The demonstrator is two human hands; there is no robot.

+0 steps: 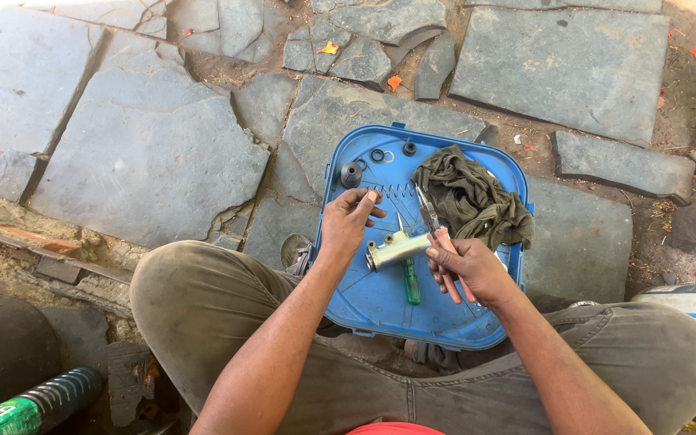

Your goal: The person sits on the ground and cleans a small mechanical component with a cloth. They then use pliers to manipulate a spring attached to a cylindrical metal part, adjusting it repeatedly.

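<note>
Knees spread, right hand [470,266] clenches red-handled pliers [437,234] and a metal cylinder [396,249], long axis running three to nine o'clock; left hand [346,221], at ten o'clock, pinches something small, over the blue tray [380,302]; rag [473,201] beyond.

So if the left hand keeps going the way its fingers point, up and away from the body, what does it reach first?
Probably the spring lying on the blue tray, just beyond the left hand fingertips; the black rubber cap sits slightly further. Depth is unclear.
</note>
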